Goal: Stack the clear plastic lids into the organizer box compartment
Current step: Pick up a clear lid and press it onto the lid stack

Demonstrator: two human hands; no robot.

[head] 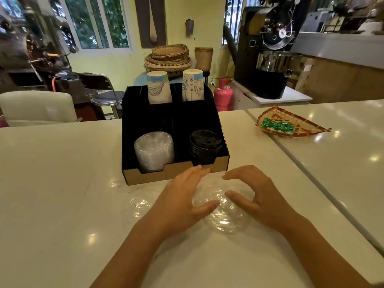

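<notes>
Left hand [182,196], right hand [255,196] half-curled, cupping clear lids [222,210] on counter [62,183].

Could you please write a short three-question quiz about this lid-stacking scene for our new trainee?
1. True or false: the black lids share a compartment with the stacked clear lids.
2. Which hand has its thumb on the loose clear lids on the counter: A) left hand only, B) right hand only, C) both?
3. Fill in: behind the lid compartments, the organizer box holds two upside-down paper ____.

Key
1. False: they sit in separate front compartments, clear left, black right.
2. C.
3. cups.
</notes>
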